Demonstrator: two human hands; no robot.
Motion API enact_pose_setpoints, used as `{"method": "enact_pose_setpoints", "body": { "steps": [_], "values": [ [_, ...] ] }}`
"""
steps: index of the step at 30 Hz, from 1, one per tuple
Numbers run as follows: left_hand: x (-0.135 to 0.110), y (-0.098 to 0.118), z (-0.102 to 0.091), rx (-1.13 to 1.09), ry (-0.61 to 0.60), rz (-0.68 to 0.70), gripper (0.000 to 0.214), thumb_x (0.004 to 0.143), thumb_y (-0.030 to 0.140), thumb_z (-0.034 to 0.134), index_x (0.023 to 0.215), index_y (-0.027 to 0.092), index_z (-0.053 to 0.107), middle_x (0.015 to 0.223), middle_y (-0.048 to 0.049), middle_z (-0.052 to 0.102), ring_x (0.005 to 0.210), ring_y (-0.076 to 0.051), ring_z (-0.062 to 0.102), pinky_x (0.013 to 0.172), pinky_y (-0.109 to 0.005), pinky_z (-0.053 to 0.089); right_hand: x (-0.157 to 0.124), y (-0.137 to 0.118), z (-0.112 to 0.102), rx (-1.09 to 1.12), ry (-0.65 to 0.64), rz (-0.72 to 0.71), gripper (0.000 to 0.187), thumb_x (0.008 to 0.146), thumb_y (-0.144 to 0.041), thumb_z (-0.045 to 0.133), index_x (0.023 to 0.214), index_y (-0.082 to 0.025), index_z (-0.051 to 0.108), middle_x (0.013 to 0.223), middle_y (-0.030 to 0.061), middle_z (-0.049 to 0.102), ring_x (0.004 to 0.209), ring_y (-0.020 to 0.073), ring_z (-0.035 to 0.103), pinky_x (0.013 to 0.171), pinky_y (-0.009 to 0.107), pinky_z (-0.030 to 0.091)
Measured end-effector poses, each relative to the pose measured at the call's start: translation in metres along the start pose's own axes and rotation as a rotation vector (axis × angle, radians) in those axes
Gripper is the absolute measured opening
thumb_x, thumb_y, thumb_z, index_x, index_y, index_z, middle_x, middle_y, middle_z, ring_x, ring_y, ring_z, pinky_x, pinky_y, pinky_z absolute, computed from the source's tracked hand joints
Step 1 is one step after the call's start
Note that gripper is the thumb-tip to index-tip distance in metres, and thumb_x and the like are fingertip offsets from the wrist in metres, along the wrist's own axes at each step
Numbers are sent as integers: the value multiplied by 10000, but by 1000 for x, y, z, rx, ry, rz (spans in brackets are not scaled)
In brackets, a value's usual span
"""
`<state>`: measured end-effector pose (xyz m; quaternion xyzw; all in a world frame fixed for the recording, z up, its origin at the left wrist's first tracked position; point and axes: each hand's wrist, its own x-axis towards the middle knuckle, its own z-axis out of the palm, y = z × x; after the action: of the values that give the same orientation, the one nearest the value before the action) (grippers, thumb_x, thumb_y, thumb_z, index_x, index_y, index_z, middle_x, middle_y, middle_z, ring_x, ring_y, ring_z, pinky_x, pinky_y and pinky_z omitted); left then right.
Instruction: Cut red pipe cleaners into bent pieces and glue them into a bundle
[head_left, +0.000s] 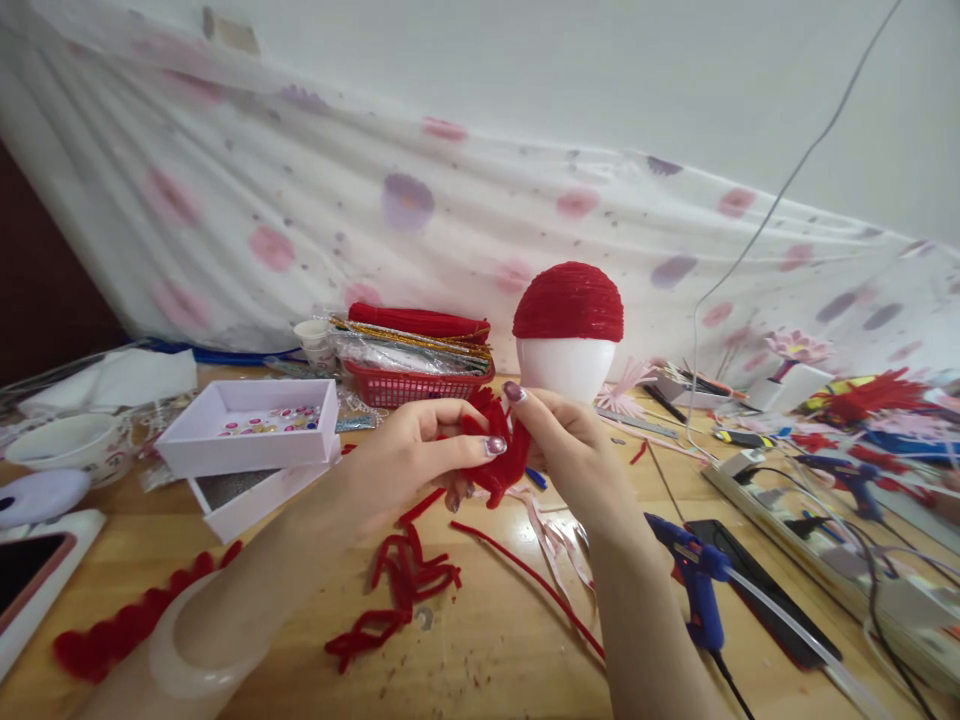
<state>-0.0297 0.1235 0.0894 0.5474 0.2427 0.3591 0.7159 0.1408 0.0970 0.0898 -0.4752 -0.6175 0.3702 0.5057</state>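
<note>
Above the middle of the table, my left hand and my right hand meet at a bundle of bent red chenille stems. My left thumb presses on its front, and my right thumb and fingers pinch its right side. Part of the bundle is hidden by the fingers. Short bent pieces of red chenille stem lie below my left hand, and a long straight red chenille stem runs beneath my right forearm. Behind my right hand stands a white rounded form, its upper half covered with red chenille rows.
A red basket holds packed stems. A white box with gems stands left, near a row of red fuzzy rounds. On the right are a blue glue gun, a dark phone and a power strip with cords.
</note>
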Motion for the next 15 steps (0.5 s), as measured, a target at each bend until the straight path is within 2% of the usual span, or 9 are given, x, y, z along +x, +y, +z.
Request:
{"method": "enact_pose_setpoints", "body": {
  "steps": [2, 4, 8, 11, 15],
  "values": [
    [2, 0, -3, 12, 14, 7, 141, 719, 223, 782, 803, 149, 696, 702, -23, 722, 519, -102, 601, 491, -209, 475, 2, 0, -5, 15, 25, 32, 595, 918, -711, 500, 591, -221, 416, 555, -66, 291, 477, 97, 256, 438, 254, 191],
    [5, 1, -7, 41, 39, 33, 143, 723, 203, 790, 827, 140, 716, 750, -30, 742, 537, -95, 611, 518, -203, 507, 6, 2, -16, -11, 90, 57, 658, 898, -795, 411, 597, -215, 488, 525, -74, 262, 447, 97, 232, 431, 263, 165],
    [9, 3, -17, 23, 122, 83, 160, 727, 186, 816, 860, 138, 742, 797, -35, 765, 628, -118, 677, 605, -214, 574, 9, 8, -48, -133, 292, 35, 684, 870, -823, 424, 659, -196, 596, 503, -58, 364, 436, 108, 338, 435, 266, 225],
    [12, 3, -22, -61, 172, 110, 180, 738, 189, 823, 896, 145, 750, 837, -44, 780, 718, -151, 723, 688, -253, 607, 7, 11, -65, -196, 326, -38, 599, 909, -727, 497, 670, -189, 607, 512, -44, 441, 452, 114, 409, 447, 262, 290],
    [13, 3, -23, -118, 197, 114, 163, 723, 169, 839, 860, 139, 756, 831, -47, 786, 753, -169, 742, 720, -261, 607, 0, 8, -65, -244, 238, -158, 286, 921, -450, 633, 838, -179, 673, 591, -28, 576, 504, 118, 507, 481, 252, 388]
  ]
}}
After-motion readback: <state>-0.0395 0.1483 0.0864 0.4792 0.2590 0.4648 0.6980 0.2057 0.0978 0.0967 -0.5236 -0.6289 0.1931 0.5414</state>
